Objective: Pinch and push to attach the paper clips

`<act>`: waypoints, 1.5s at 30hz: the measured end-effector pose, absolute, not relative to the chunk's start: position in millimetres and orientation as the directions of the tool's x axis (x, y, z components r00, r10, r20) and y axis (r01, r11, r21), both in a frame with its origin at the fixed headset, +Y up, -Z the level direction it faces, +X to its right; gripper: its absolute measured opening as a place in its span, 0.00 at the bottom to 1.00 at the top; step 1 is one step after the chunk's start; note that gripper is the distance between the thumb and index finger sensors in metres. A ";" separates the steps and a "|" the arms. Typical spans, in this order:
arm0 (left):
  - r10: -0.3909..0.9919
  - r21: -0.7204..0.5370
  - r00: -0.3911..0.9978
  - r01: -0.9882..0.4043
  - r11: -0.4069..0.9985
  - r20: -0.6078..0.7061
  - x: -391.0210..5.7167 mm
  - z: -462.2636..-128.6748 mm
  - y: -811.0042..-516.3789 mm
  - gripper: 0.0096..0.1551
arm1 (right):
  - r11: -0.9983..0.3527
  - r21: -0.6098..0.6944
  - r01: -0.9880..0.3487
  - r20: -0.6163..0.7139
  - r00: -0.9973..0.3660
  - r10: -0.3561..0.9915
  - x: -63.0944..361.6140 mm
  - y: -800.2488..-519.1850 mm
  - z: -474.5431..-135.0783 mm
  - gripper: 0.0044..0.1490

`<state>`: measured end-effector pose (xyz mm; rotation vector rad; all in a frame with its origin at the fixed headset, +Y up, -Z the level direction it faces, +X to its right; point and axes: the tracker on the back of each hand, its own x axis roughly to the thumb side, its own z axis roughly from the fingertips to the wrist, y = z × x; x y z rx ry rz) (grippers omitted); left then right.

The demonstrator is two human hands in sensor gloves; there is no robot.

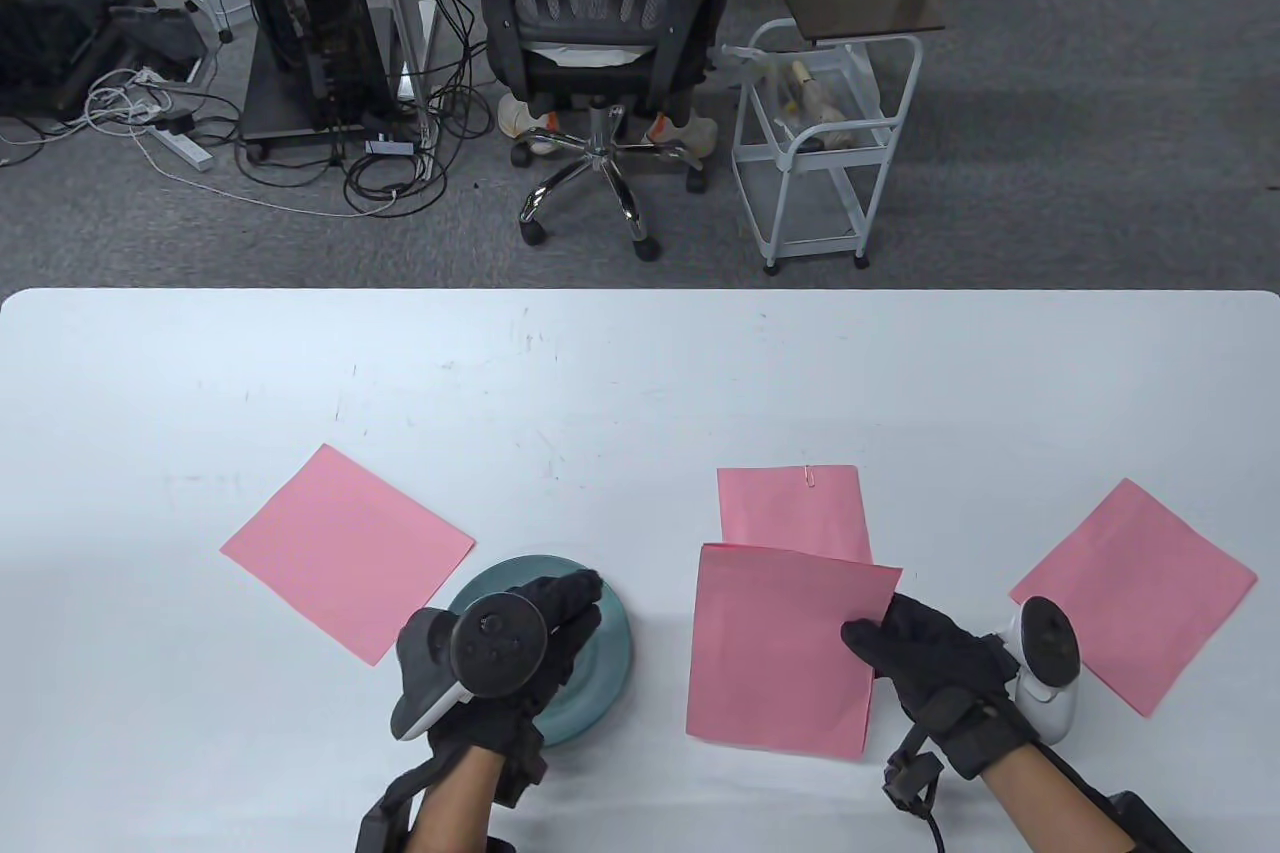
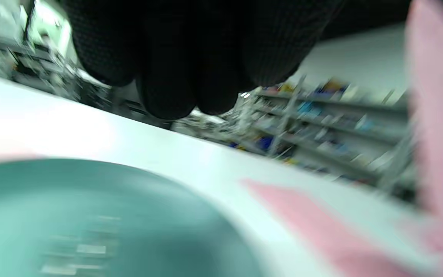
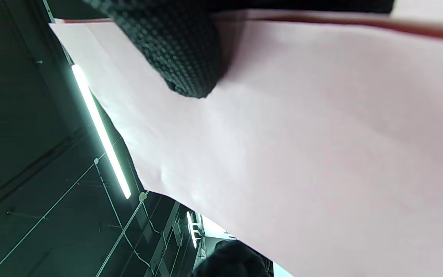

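- Now we hold the pink sheet (image 1: 785,648) lifted at lower centre, our right hand (image 1: 925,658) pinching its right edge.
- Our left hand (image 1: 520,653), fingers together (grasp unclear), reaches over the teal dish (image 1: 610,653), likely fetching a clip.
- Next: slide it onto the sheet's edge.

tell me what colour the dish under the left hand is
Teal green. The dish shows best in the table view, partly covered by the left hand.

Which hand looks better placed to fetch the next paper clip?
The left hand, most likely: it is over the teal dish, fingers bunched downward. The right hand is busy holding a pink sheet up off the table.
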<state>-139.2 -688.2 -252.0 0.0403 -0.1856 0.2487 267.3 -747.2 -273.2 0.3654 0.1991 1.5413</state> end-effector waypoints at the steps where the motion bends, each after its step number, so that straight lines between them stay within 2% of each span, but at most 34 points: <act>1: 0.144 0.008 0.981 -0.146 0.989 0.132 -139.6 -252.8 -690.1 0.21 | -0.007 0.350 -0.937 0.099 0.030 0.995 267.7 -747.6 -273.4 0.23; 3: 0.057 -0.032 0.995 -0.055 0.998 0.078 -138.3 -256.0 -696.5 0.21 | -0.001 0.348 -0.937 0.094 0.034 0.995 267.8 -747.4 -273.3 0.23; 6: 0.003 -0.089 1.000 -0.001 0.996 0.029 -135.2 -261.0 -706.4 0.20 | -0.003 0.350 -0.937 0.097 0.033 0.995 267.8 -747.1 -273.2 0.24; 9: -0.043 -0.090 0.985 0.059 0.994 0.169 -131.7 -266.7 -715.6 0.21 | 0.001 0.352 -0.936 0.099 0.038 0.994 268.2 -747.8 -273.6 0.23; 14: -0.134 -0.057 0.965 0.150 0.987 0.228 -127.3 -273.5 -730.2 0.23 | 0.003 0.354 -0.935 0.098 0.040 0.994 268.2 -748.2 -273.6 0.24; 21: -0.217 -0.111 0.941 0.252 0.961 0.261 -121.0 -282.1 -750.4 0.26 | 0.009 0.357 -0.934 0.099 0.047 0.994 268.4 -748.0 -273.3 0.23; 32: -0.215 -0.117 0.942 0.251 0.961 0.257 -121.0 -284.8 -755.5 0.23 | 0.012 0.361 -0.932 0.100 0.052 0.994 268.2 -748.5 -273.3 0.23; 40: -0.264 -0.100 0.934 0.294 0.950 0.239 -115.6 -284.7 -754.0 0.19 | 0.014 0.360 -0.933 0.099 0.053 0.994 268.5 -748.5 -273.2 0.24; 45: -0.260 -0.130 0.940 0.292 0.947 0.220 -115.7 -286.6 -753.5 0.19 | 0.017 0.361 -0.932 0.098 0.056 0.994 268.7 -747.8 -273.1 0.24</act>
